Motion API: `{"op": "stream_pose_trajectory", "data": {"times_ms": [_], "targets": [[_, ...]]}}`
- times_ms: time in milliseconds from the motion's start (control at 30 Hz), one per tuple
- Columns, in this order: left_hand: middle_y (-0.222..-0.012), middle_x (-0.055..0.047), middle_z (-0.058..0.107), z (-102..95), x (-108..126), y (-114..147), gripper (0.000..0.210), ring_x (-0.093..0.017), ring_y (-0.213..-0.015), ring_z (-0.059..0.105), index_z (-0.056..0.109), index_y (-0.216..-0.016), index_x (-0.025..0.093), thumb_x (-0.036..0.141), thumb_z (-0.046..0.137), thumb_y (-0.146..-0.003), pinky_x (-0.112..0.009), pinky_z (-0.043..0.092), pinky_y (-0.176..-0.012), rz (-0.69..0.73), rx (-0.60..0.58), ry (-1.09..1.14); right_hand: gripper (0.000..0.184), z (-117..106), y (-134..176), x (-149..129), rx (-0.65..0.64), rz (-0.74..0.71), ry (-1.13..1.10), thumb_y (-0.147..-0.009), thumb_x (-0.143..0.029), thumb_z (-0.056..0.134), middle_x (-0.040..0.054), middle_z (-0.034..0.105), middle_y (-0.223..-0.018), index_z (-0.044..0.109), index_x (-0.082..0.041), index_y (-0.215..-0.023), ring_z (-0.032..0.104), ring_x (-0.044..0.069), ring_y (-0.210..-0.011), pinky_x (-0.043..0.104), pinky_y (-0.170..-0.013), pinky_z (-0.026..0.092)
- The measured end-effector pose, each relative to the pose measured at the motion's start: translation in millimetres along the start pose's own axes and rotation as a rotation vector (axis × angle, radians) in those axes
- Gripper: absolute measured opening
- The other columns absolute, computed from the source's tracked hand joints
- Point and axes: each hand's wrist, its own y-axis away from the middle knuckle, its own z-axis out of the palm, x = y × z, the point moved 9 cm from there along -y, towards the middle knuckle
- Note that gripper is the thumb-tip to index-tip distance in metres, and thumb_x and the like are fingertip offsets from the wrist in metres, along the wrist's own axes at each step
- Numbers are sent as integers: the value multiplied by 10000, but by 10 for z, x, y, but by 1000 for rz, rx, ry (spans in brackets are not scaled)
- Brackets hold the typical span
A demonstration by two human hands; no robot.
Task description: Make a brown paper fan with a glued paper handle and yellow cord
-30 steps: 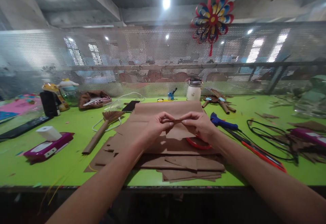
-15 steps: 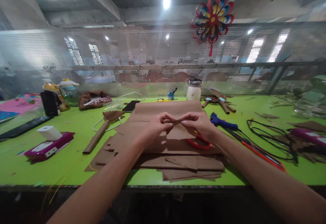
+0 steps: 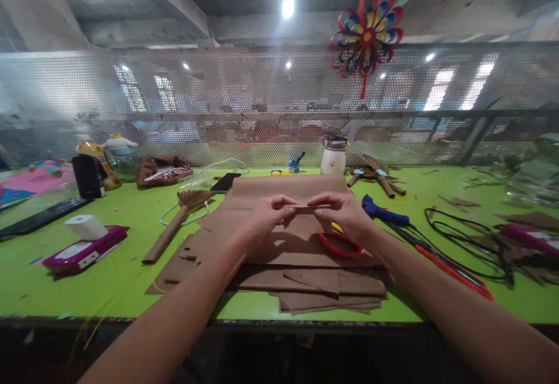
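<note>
Between my two hands is a small piece of brown paper (image 3: 302, 212), pinched at both ends above the bench. My left hand (image 3: 269, 216) grips its left end between thumb and fingers. At the other end, my right hand (image 3: 338, 212) closes thumb and fingertips on it. Larger brown paper sheets (image 3: 288, 185) lie stacked under both hands. Scissors with red handles (image 3: 339, 245) rest on the stack just below my right hand, partly covered. Cut paper strips (image 3: 327, 301) lie along the front edge of the stack.
A pleated paper piece on a rolled stem (image 3: 177, 227) lies left, beside a purple power strip (image 3: 85, 251). To the right are a blue glue gun (image 3: 384, 209), a red-and-black cutter (image 3: 452, 267) and a black cable (image 3: 463, 238). A white bottle (image 3: 334, 156) stands behind.
My fingertips have moved slightly apart along the paper piece, which now sits tilted flatter. The head view has shifted a little; the things on the bench have stayed put.
</note>
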Motion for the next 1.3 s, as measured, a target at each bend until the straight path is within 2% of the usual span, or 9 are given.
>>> {"op": "stream_pose_trajectory", "data": {"times_ms": [133, 333, 567, 667, 800, 900, 967, 1133, 1300], "targets": [[-523, 47, 482, 0, 24, 8, 242, -70, -496, 377, 664, -847, 120, 323, 675, -715, -231, 256, -521, 15, 13, -60, 261, 29, -2, 4, -45, -3, 56, -687, -279, 690, 37, 678, -851, 698, -189, -932, 579, 154, -751, 292, -699, 445], [-520, 40, 464, 90, 27, -19, 281, -85, -512, 382, 670, -855, 115, 347, 691, -697, -235, 275, -515, 50, -58, -107, 154, 38, 23, -262, 21, -275, 389, -760, -336, 647, 35, 620, -698, 719, -202, -785, 551, 160, -664, 293, -620, 434], [-536, 34, 445, 68, -32, -27, 297, -87, -514, 349, 692, -858, 122, 379, 658, -714, -232, 263, -498, 19, -61, -191, 141, 62, 97, -463, 81, -461, 498, -770, -342, 648, 69, 609, -830, 713, -217, -766, 577, 183, -770, 298, -655, 455], [-562, 26, 473, 139, -69, 0, 227, -89, -517, 367, 690, -849, 136, 314, 640, -718, -232, 275, -494, 28, -139, -210, 144, 34, 67, -405, 76, -380, 539, -772, -327, 634, 50, 607, -757, 688, -204, -720, 561, 175, -721, 299, -646, 440], [-512, 19, 472, 203, -161, 66, 118, -97, -475, 387, 673, -760, 143, 228, 611, -705, -237, 293, -472, -85, -215, -211, 196, 15, -4, -79, -25, -75, 399, -741, -358, 639, 14, 611, -620, 651, -174, -676, 511, 135, -572, 267, -553, 398], [-598, -14, 551, 162, -114, 76, 152, -124, -554, 472, 679, -824, 168, 196, 588, -705, -245, 351, -527, -124, -169, -88, 264, 44, 0, 157, -77, 121, 187, -694, -419, 670, -13, 573, -551, 639, -158, -682, 440, 97, -481, 240, -481, 335], [-692, -44, 600, 109, -72, 45, 151, -139, -631, 507, 684, -805, 159, 250, 595, -724, -259, 376, -590, -114, -125, -48, 291, 85, 18, 243, -90, 199, 77, -653, -435, 702, -30, 546, -528, 635, -154, -683, 396, 79, -459, 229, -461, 288], [-598, -4, 549, 36, -98, -55, 198, -105, -573, 435, 640, -624, 128, 315, 667, -684, -249, 321, -594, -70, -126, -183, 287, 202, 64, 241, -104, 256, -21, -612, -415, 737, -41, 517, -513, 627, -153, -652, 372, 69, -468, 226, -469, 256], [-582, 8, 535, 42, -188, -18, 146, -103, -554, 411, 641, -626, 140, 273, 667, -682, -248, 292, -566, -89, -132, -187, 212, 229, 77, 207, -144, 236, 142, -687, -365, 671, -27, 529, -529, 624, -161, -655, 400, 87, -475, 239, -481, 287]]}}
